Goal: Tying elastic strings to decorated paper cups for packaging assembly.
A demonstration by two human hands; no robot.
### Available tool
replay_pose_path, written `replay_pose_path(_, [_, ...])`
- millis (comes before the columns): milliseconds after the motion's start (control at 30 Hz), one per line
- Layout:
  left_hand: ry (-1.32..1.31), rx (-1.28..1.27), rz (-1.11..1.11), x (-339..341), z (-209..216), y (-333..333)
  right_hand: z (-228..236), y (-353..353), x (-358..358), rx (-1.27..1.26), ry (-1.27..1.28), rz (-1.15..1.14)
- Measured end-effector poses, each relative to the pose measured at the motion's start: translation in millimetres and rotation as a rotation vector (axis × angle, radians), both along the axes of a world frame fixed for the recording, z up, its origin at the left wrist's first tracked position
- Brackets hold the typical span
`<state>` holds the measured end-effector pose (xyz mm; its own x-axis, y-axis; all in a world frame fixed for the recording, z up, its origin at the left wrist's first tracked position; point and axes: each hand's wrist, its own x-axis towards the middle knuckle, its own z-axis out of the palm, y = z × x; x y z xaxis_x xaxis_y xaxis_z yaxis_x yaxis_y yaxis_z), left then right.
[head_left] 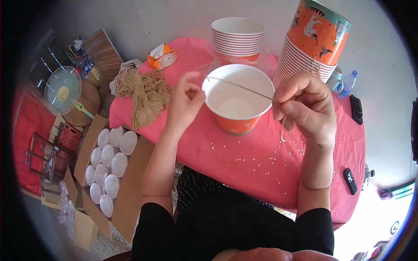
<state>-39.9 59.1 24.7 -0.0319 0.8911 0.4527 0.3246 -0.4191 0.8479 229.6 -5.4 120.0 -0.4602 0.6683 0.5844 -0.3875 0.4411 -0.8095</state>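
Pinching the cord (pixel 241 86), nearest us and just right of the bucket (pixel 237 126), here's the right hand (pixel 309 106), thumb and fingers closed on it, a short tail dangling below! The cord stretches across, above the bucket's mouth, toward the left hand (pixel 187 102), over by the bucket's left rim. Those left fingers are curled and blurred at the tips; whether they grip the cord's far end, I cannot tell.

And there's the danger! A loose pinch on that side and the end could spring away. Thin cord, little to hold: too hard a tug could also slip it from the right fingers. A dropped hand or forearm might knock the bucket, which neither hand steadies.

Round the bucket's near side, white dots (pixel 272 158) litter the pink-covered desk (pixel 196 148); a remote (pixel 350 181) lies well to its right. Left of the bucket sits the cord bundle (pixel 146 95), heaped loose, so strands could well tangle if dragged. Lower left of it, a box (pixel 135 187) of clear cups (pixel 119 164). Beyond the bucket, a short stack (pixel 238 41); behind and right, the tall stack (pixel 289 61), and a careless right elbow or wrist might topple that!
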Motion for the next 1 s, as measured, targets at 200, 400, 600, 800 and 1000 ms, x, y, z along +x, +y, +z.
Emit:
replay_pose_path(200, [0.063,0.130,0.106,-10.2,5.9,33.4,-2.1,9.0,-0.6,-0.176,0.124,0.232])
replay_pose_path(400, [-0.169,0.131,-0.253,25.1,32.1,-40.1,-11.0,17.6,-6.1,-0.208,0.168,0.197])
replay_pose_path(600, [-0.469,-0.213,-0.780,61.5,38.6,-90.0,-12.4,14.5,-14.5,-0.207,0.126,0.185])
replay_pose_path(800, [-0.559,-0.173,-0.732,44.9,23.5,-89.5,-13.1,30.5,-5.2,-0.123,0.291,0.135])
replay_pose_path(1000, [-0.447,-0.223,-0.649,20.9,12.0,-90.2,-11.5,38.9,4.2,-0.128,0.326,0.066])
